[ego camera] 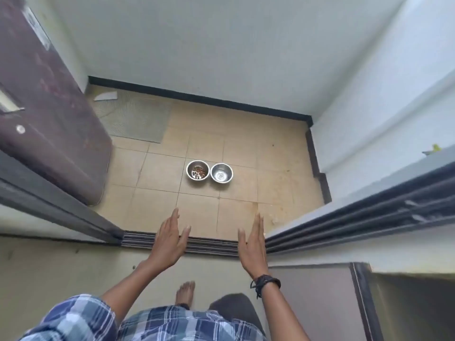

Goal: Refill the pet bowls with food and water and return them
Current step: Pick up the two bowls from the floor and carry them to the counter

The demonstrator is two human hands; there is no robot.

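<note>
Two steel pet bowls stand side by side, touching, on the tan tile floor beyond a doorway. The left bowl (197, 170) holds brown kibble. The right bowl (221, 173) looks shiny inside; whether it holds water I cannot tell. My left hand (170, 238) and my right hand (253, 242) are stretched out in front of me over the door track, palms facing each other, fingers straight, holding nothing. Both hands are well short of the bowls. A dark cord bracelet sits on my right wrist.
A sliding-door track (197, 244) crosses the threshold under my hands. A maroon appliance (49, 114) stands at left, a grey mat (138, 116) behind it. White walls close in the small tiled space; a dark frame (357, 207) runs along the right. My bare foot (186, 292) is on the near floor.
</note>
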